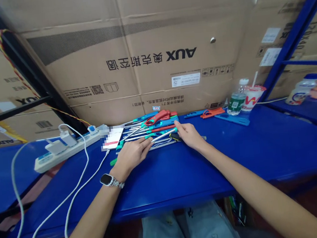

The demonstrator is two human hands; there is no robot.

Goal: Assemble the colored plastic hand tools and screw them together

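Observation:
A pile of long-nozzle lighters (pixel 162 115) with red and blue handles, green collars and silver rods lies at the back of the blue table. At the pile's near edge, one lighter's silver rod (pixel 163 135) runs between my hands. The fingers of my left hand (pixel 132 152) are closed at its left end. My right hand (pixel 189 134) is closed around its right end and hides the handle. Beneath the rod lies a tool with a black and yellow handle (pixel 174 136). A green tip (pixel 113 162) shows beside my left hand.
To the left are a white power strip (pixel 72 147) with plugs and trailing white cables, and a white phone-like item (pixel 114 137). Flat blue (pixel 231 119) and orange (pixel 212 112) pieces lie at right, before a water bottle (pixel 239 97) and a cup (pixel 251 97). Large cartons (pixel 137 37) stand behind.

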